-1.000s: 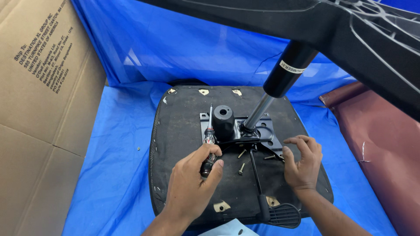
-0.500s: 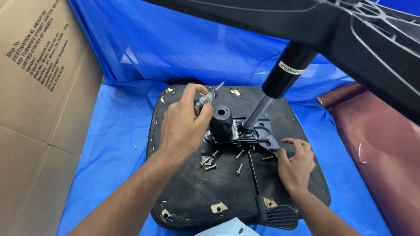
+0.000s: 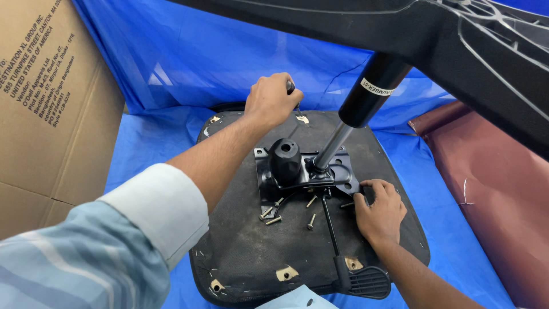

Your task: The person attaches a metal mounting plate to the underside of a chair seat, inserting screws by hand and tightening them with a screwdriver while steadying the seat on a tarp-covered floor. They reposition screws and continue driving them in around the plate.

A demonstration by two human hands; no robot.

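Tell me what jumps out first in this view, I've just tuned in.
An upturned black chair seat lies on blue sheeting, with a metal tilt mechanism at its centre and a gas-lift column rising up to the right. The left hand is closed over a dark-handled tool at the seat's far edge; the right hand rests on the mechanism's right side. Loose screws lie in front of it, and a cardboard box stands at left.
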